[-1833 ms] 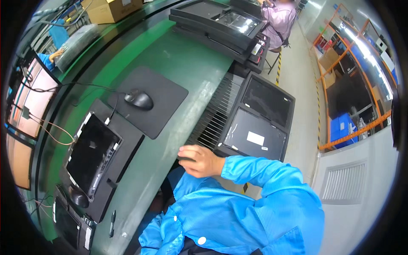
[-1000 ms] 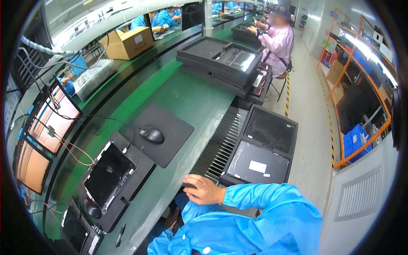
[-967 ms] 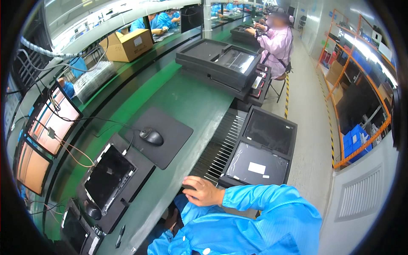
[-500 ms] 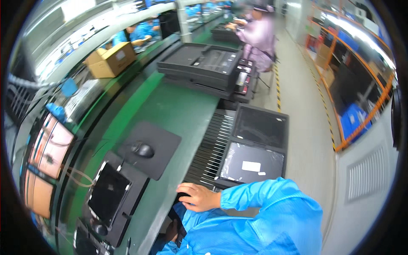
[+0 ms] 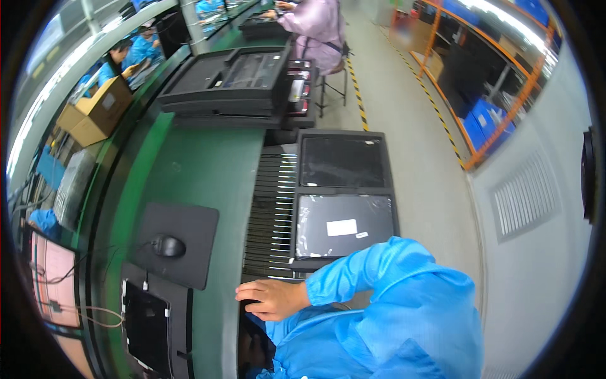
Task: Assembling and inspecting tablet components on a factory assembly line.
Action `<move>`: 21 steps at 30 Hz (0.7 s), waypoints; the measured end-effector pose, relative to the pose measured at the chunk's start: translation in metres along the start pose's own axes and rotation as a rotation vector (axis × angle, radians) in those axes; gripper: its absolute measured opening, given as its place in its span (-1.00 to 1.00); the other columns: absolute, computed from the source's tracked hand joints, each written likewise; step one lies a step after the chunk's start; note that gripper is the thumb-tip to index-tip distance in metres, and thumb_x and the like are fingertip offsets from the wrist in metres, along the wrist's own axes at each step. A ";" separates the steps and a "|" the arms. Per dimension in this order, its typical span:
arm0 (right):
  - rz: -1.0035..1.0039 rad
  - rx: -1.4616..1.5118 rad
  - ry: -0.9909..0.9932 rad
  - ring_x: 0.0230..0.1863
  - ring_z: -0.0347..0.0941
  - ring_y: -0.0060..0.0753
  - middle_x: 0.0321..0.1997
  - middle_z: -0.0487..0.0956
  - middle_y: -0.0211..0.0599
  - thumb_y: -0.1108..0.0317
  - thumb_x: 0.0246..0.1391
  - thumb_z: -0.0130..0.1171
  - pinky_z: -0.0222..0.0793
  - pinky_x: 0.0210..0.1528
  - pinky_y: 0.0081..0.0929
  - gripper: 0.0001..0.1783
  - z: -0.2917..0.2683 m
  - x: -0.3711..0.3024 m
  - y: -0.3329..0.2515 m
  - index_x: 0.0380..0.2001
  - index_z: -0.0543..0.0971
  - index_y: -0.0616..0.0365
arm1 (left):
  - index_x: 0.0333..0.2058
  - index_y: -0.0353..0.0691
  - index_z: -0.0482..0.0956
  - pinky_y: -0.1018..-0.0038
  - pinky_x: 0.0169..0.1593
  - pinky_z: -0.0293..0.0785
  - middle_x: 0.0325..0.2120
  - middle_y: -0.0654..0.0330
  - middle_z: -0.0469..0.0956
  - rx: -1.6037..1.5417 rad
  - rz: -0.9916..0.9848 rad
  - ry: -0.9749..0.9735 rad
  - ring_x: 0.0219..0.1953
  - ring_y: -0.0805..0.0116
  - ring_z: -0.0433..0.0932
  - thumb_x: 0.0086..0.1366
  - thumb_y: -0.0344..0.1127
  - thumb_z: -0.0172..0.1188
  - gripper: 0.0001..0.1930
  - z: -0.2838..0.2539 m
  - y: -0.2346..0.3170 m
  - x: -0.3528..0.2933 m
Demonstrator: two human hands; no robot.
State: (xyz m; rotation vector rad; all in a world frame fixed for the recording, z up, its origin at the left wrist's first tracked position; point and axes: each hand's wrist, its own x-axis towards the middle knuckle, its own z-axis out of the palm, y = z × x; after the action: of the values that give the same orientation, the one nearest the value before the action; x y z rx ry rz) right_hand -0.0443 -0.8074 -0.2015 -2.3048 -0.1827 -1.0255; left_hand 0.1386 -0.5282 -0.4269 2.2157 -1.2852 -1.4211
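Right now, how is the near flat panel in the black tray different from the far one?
The near panel looks dark grey; the far panel looks blacker. The near panel has a big white label; the far panel shows only small pale marks. Both are flat rectangles lying in the black tray.

The right arm (image 5: 377,268) bends leftward, its grip (image 5: 270,300) loosely curled.

Brightly lit, with white glare across the orange-framed shelving rack (image 5: 499,138); slightly soft in focus, curved and black toward the rim.
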 end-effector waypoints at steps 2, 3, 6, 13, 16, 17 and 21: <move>-0.003 0.016 -0.001 0.34 0.31 0.08 0.23 0.39 -0.04 0.47 0.00 0.33 0.47 0.19 -0.09 -0.85 -0.001 0.001 -0.001 -0.33 0.60 0.24 | 0.11 -0.31 0.56 0.09 0.22 0.38 0.09 -0.21 0.56 -0.027 0.010 0.031 0.15 -0.22 0.51 0.51 0.22 -0.13 -0.35 0.006 0.001 0.001; 0.019 0.018 0.013 0.34 0.32 0.09 0.23 0.40 -0.04 0.48 0.00 0.33 0.46 0.22 -0.09 -0.84 -0.002 0.001 -0.004 -0.31 0.60 0.24 | 0.12 -0.30 0.56 0.09 0.22 0.38 0.09 -0.20 0.56 -0.041 0.016 0.044 0.15 -0.22 0.51 0.51 0.21 -0.12 -0.35 0.011 0.002 0.001; 0.020 0.028 -0.007 0.34 0.33 0.08 0.22 0.41 -0.05 0.49 0.01 0.33 0.45 0.25 -0.09 -0.81 0.000 0.002 -0.004 -0.26 0.60 0.25 | 0.12 -0.30 0.56 0.09 0.22 0.39 0.09 -0.20 0.56 -0.083 0.038 0.077 0.14 -0.21 0.52 0.51 0.20 -0.11 -0.36 0.026 0.007 0.002; 0.033 -0.031 -0.037 0.34 0.33 0.05 0.20 0.43 -0.08 0.47 -0.02 0.35 0.49 0.22 -0.12 -0.75 0.000 0.005 -0.006 -0.22 0.62 0.23 | 0.12 -0.30 0.56 0.11 0.22 0.39 0.08 -0.18 0.57 -0.162 0.095 0.137 0.14 -0.20 0.52 0.51 0.18 -0.08 -0.38 0.060 0.030 0.007; 0.058 -0.051 -0.056 0.34 0.34 0.03 0.18 0.44 -0.11 0.46 -0.04 0.36 0.49 0.21 -0.15 -0.74 0.000 0.005 -0.006 -0.21 0.64 0.20 | 0.12 -0.29 0.56 0.11 0.22 0.39 0.07 -0.17 0.57 -0.186 0.114 0.148 0.13 -0.19 0.52 0.50 0.17 -0.07 -0.39 0.077 0.041 0.006; 0.053 -0.044 -0.067 0.34 0.34 0.03 0.18 0.44 -0.11 0.46 -0.04 0.36 0.49 0.21 -0.15 -0.74 -0.001 0.005 -0.006 -0.21 0.64 0.20 | 0.12 -0.29 0.56 0.11 0.22 0.40 0.07 -0.17 0.57 -0.191 0.121 0.151 0.13 -0.19 0.53 0.50 0.17 -0.06 -0.39 0.082 0.045 0.005; 0.031 -0.079 -0.055 0.33 0.35 0.01 0.18 0.46 -0.14 0.43 -0.03 0.37 0.50 0.21 -0.19 -0.75 0.000 0.007 -0.004 -0.22 0.66 0.18 | 0.12 -0.29 0.56 0.12 0.22 0.40 0.06 -0.16 0.58 -0.185 0.155 0.153 0.13 -0.18 0.53 0.50 0.16 -0.05 -0.41 0.086 0.055 0.005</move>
State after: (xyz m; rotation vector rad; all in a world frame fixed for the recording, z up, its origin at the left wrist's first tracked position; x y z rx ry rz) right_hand -0.0413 -0.8047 -0.1946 -2.4007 -0.1298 -0.9703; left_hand 0.0385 -0.5423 -0.4415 2.0140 -1.1942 -1.2342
